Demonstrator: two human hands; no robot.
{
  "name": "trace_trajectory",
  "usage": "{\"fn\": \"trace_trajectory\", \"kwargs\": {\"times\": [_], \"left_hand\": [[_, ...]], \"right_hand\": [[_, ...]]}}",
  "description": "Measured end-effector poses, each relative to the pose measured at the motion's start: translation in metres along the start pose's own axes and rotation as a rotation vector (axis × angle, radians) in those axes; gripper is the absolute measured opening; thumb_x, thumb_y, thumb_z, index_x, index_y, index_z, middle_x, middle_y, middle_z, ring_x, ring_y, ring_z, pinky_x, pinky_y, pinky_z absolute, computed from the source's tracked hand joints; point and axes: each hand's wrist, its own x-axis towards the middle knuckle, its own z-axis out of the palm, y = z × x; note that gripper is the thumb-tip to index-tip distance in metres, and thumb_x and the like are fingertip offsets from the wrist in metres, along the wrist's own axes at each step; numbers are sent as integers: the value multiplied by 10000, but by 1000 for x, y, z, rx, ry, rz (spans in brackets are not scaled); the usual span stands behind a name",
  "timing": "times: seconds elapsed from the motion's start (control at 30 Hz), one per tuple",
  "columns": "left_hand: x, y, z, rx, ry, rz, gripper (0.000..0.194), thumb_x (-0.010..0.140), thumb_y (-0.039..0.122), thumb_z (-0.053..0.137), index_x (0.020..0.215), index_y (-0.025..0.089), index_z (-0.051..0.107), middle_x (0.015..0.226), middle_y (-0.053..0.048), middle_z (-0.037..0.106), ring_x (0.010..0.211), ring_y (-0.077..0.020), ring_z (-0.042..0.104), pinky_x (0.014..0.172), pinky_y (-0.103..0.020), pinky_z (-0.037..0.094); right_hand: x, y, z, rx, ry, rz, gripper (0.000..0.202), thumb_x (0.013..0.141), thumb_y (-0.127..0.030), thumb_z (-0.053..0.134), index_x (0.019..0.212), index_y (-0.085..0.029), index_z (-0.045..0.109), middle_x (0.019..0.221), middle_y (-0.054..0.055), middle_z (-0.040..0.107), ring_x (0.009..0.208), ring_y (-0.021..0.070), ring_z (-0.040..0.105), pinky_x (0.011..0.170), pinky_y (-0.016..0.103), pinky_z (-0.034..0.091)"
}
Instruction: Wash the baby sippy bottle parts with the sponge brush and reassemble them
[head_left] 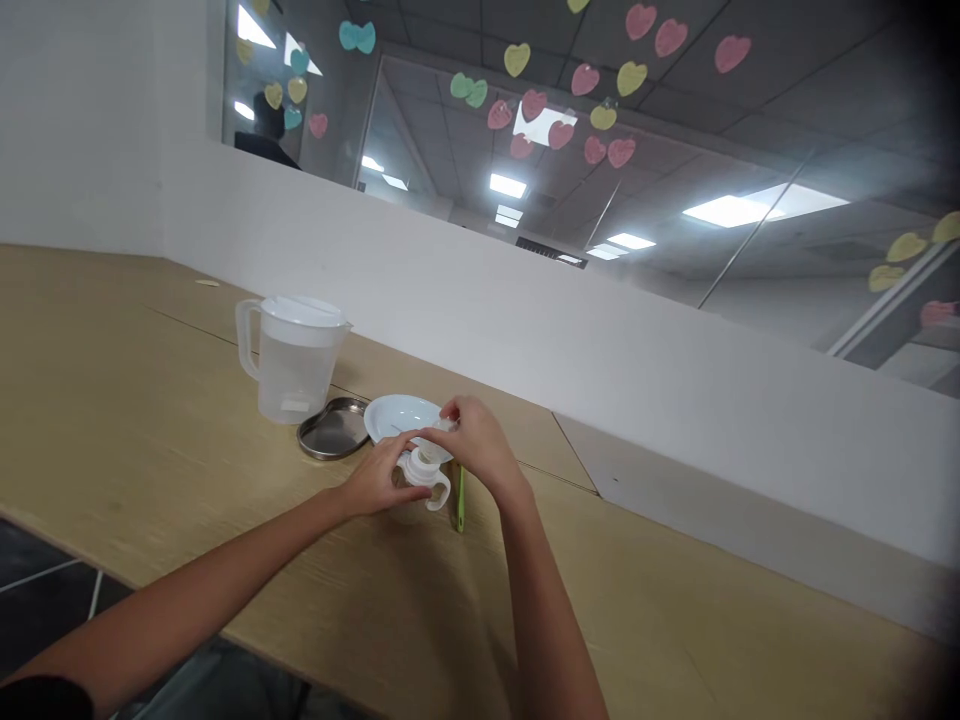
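Left hand (381, 480) wraps the side of a white two-handled bottle (424, 468), upright low over or on the tabletop (187, 430), can't tell which; right hand (480, 445) pinches a small translucent piece (443, 425) just above the bottle's mouth. White dish (384, 412) sits right behind, green-handled utensil (460, 508) beside the bottle under the right hand, metal kidney tray (334, 432) next to the dish, lidded clear pitcher (295, 362) farther left.

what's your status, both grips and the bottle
Left grip on white handled bottle. Right grip pinching small translucent piece at its top. Plate and green stick close by.
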Motion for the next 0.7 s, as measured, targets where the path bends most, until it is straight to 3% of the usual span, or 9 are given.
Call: {"fn": "trace_trajectory", "kwargs": {"times": [0.2,0.4,0.7], "left_hand": [[2,2,1,8,41,15,781,660,536,681,1292,183,387,1258,-113,520,1164,-281,472,984,-407,372],[3,7,-1,-17,23,-27,763,635,529,703,1255,188,419,1211,-105,548,1094,-277,517,946,-410,401],[4,7,3,7,66,-43,749,607,514,726,1214,179,442,1187,-105,559,1080,-279,526,938,-405,401]], "right_hand": [[5,-2,13,-26,-177,-53,231,711,-331,648,845,-143,633,851,49,632,759,151,542,632,239,355],[1,-2,4,-112,-336,-181,317,690,-197,617,1000,-137,642,955,70,655,830,163,570,663,230,366],[-3,-14,13,-386,-243,-25,341,772,-409,596,935,-112,630,892,129,657,831,217,607,629,259,384]]}}
